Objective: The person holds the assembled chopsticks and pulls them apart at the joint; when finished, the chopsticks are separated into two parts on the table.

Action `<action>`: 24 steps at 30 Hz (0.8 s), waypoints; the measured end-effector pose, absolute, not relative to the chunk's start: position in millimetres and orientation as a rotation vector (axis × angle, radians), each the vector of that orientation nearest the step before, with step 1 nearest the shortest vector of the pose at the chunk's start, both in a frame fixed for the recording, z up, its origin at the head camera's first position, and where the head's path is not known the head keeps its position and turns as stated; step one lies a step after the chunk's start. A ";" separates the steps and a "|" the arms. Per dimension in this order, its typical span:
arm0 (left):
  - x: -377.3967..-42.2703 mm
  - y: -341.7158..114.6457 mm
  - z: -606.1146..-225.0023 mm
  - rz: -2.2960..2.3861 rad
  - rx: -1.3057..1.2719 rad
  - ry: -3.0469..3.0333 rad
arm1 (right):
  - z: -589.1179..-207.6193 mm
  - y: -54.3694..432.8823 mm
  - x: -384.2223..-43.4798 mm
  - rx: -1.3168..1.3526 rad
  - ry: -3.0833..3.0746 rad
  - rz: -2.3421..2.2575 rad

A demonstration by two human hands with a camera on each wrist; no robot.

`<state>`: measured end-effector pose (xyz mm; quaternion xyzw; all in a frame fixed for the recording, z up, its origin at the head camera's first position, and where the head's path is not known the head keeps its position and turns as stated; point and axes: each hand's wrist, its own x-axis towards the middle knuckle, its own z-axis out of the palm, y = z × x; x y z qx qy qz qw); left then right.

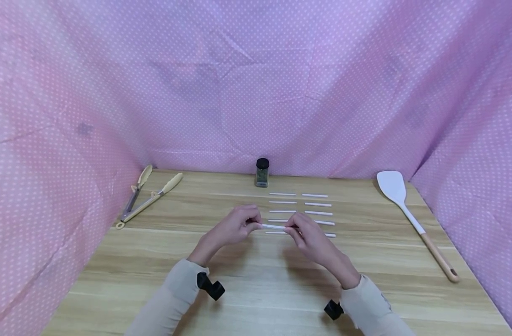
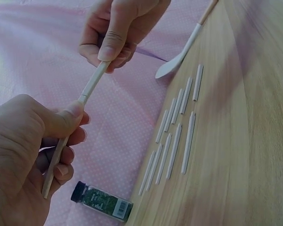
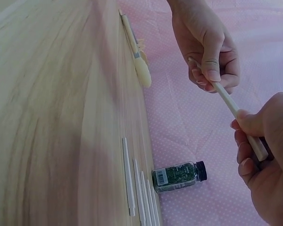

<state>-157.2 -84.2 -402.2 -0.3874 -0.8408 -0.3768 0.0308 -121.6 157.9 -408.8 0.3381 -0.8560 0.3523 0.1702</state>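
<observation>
Both hands hold one slim white stick (image 1: 274, 227) above the table, roughly level in the head view. My left hand (image 1: 237, 226) pinches it between thumb and fingers, with one end running back across the palm in the left wrist view. My right hand (image 1: 312, 238) grips the other end, thumb on top. A fine seam crosses the stick (image 2: 88, 88) beside the left thumb. Beneath and beyond the hands, several similar white sticks lie in two columns: thinner ones (image 1: 283, 202) at left, thicker ones (image 1: 318, 204) at right. The right hand partly covers the nearest ones.
A black-capped spice jar (image 1: 262, 173) stands at the table's back edge. Spread tongs (image 1: 148, 201) lie at the left, and a white spatula with a wooden handle (image 1: 415, 221) at the right. Pink dotted cloth (image 1: 256, 93) hangs round the wooden table (image 1: 256, 298).
</observation>
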 end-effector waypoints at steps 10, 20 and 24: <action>-156.3 -81.9 -404.4 -1.132 -1.192 -2.536 | -414.9 160.9 -124.8 0.984 -2.360 0.999; -156.1 -81.5 -404.2 -1.150 -1.179 -2.520 | -417.2 163.8 -127.1 1.002 -2.323 1.005; -156.5 -79.9 -404.8 -1.165 -1.159 -2.501 | -416.2 165.3 -127.5 0.986 -2.324 1.010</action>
